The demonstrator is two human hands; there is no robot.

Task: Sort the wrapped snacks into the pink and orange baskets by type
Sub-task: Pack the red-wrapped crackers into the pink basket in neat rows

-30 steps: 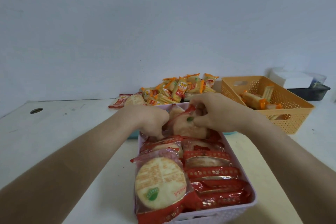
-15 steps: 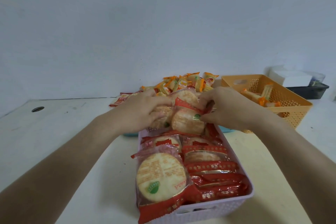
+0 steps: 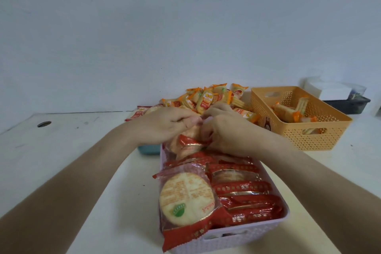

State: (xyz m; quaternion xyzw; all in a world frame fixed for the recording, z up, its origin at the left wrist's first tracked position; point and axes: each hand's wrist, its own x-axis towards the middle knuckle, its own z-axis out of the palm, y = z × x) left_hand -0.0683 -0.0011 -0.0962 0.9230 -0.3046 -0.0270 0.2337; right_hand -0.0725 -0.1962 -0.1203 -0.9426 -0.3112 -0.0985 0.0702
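Observation:
The pink basket (image 3: 237, 239) stands in front of me, packed with red-wrapped round rice crackers (image 3: 186, 198). Over its far end my left hand (image 3: 165, 125) and my right hand (image 3: 228, 132) meet, both closed on red-wrapped cracker packs (image 3: 185, 142) held just above the basket. Behind the hands lies a heap of small orange-and-yellow wrapped snacks (image 3: 208, 98). The orange basket (image 3: 313, 136) sits at the right with a few orange-wrapped snacks (image 3: 288, 109) inside.
A teal tray (image 3: 147, 149) shows under the heap, left of the pink basket. A dark tray with a white box (image 3: 338, 93) stands behind the orange basket. The white table (image 3: 72, 140) has a round hole (image 3: 44, 124) at far left; a wall rises behind.
Both hands have lifted the cracker packs slightly and drawn together over the basket's far end. The view has tilted a little.

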